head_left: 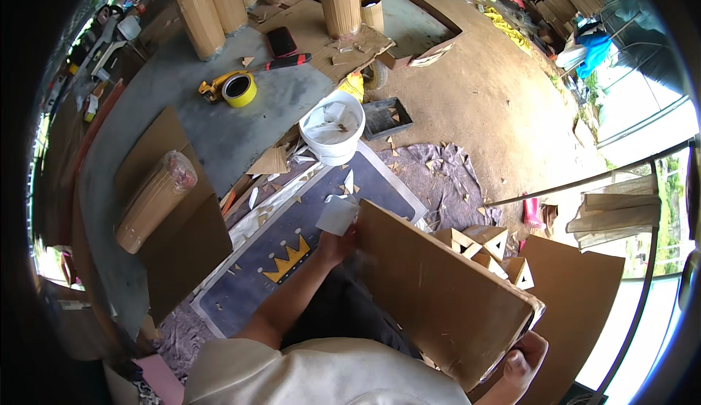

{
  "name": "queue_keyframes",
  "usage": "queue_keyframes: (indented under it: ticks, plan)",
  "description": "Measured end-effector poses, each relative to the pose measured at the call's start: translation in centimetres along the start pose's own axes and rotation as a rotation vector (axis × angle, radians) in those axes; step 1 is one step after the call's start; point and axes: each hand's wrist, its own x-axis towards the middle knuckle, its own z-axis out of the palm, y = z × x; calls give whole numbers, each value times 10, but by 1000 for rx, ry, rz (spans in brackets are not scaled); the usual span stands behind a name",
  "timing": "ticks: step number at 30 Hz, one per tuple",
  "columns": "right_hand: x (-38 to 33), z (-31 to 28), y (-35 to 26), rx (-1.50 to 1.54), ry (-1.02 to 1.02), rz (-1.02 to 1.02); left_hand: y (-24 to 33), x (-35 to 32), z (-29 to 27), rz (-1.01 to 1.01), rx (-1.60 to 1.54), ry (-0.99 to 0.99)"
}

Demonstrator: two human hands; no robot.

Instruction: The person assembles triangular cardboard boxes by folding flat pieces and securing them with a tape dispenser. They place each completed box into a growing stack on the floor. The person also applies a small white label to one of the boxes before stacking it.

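Both hands grip a cardboard panel [438, 288]: left hand [337, 244] at its far edge, right hand [522, 361] underneath.

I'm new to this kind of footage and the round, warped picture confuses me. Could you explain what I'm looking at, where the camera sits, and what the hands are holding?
There is no machine here: a person works with two bare hands. The single picture comes from a wide fisheye camera worn on the person's head, looking down, so straight edges bend near the rim.

The left hand grips the far end of a large flat brown cardboard panel, with a small white piece at its fingers. The right hand holds the panel's near corner.

Below lies a dark blue mat with a yellow crown, strewn with cardboard scraps. Beyond it stand a white plastic bucket, a yellow tape roll on a grey slab, and tall cardboard tubes. Small triangular cardboard boxes sit to the right.
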Motion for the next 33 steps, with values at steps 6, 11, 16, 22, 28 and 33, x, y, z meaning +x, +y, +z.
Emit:
queue_keyframes:
  ticks: [6,11,16,22,28,33]
  plan:
    - [17,13,-63,-523,-481,-740,99,-45,92,351,126,-183]
    - [41,53,-48,-680,-404,-631,215,-100,149,666,25,-300]
    - [95,164,-7,-564,-460,-415,306,-190,163,870,35,-516]
    - [121,333,118,-254,-581,169,321,-270,240,1375,1069,-447]
    - [119,397,210,205,-485,711,317,-263,259,1304,1614,-751]
    - [235,349,204,645,-344,661,319,-249,251,1111,1459,-628]
